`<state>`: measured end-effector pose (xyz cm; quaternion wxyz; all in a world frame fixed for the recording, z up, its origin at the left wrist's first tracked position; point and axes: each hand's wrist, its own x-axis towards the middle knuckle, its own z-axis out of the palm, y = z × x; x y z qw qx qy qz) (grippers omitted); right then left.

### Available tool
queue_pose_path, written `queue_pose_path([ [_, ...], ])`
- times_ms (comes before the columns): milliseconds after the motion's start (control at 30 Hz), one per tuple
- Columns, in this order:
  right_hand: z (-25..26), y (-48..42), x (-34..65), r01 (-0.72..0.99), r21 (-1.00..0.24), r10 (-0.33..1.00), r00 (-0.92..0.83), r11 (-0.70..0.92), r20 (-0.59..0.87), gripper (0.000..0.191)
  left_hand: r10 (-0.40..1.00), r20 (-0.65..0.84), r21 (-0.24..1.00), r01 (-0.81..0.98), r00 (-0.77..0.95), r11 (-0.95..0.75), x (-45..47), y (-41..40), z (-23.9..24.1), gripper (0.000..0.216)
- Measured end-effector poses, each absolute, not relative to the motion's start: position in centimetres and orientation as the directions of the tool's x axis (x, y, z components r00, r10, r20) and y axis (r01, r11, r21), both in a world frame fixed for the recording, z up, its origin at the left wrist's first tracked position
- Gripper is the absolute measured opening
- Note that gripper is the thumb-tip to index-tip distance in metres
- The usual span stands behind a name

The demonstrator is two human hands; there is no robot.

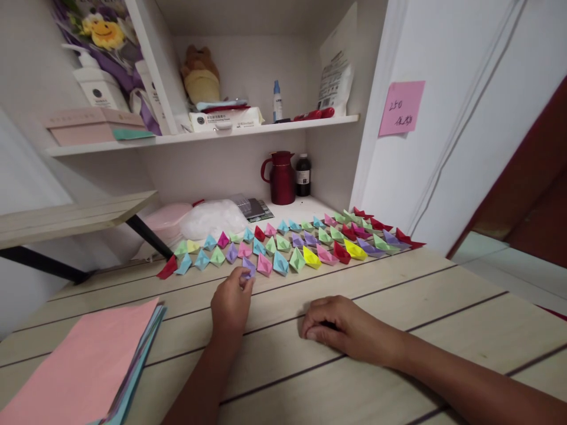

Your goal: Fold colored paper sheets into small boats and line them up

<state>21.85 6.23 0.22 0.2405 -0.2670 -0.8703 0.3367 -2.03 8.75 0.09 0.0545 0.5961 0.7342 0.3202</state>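
My left hand [233, 295] is at the front row of folded paper boats, its thumb and fingers pinched on a small purple paper boat [249, 268]. Just right of that boat stands a pink paper boat [264, 265], then a blue one [280, 264]. Several rows of these boats, in red, green, yellow, pink, purple and blue, stretch across the back of the table. My right hand [334, 324] rests on the wooden tabletop [283, 378], fingers curled in towards the thumb, and nothing shows in it.
A stack of coloured paper [84, 360], pink on top, lies at the left. Behind the boats are a plastic bag [215, 218], a red jug [282, 180] and a dark bottle [303, 176]. A small raised wooden shelf [75, 217] stands at the left.
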Motion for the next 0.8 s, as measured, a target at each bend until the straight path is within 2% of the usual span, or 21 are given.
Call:
queue_pose_path([
  [267, 0.19, 6.24, 21.94, 0.307, -0.718, 0.629, -0.742, 0.625, 0.23, 0.019, 0.9, 0.312, 0.533, 0.84, -0.305, 0.1, -2.03, 8.77, 0.02, 0.021],
  [800, 0.11, 6.23, 21.93, 0.31, -0.713, 0.626, -0.745, 0.629, 0.228, 0.021, 0.896, 0.332, 0.509, 0.856, -0.295, 0.093, -2.11, 8.84, -0.09, 0.015],
])
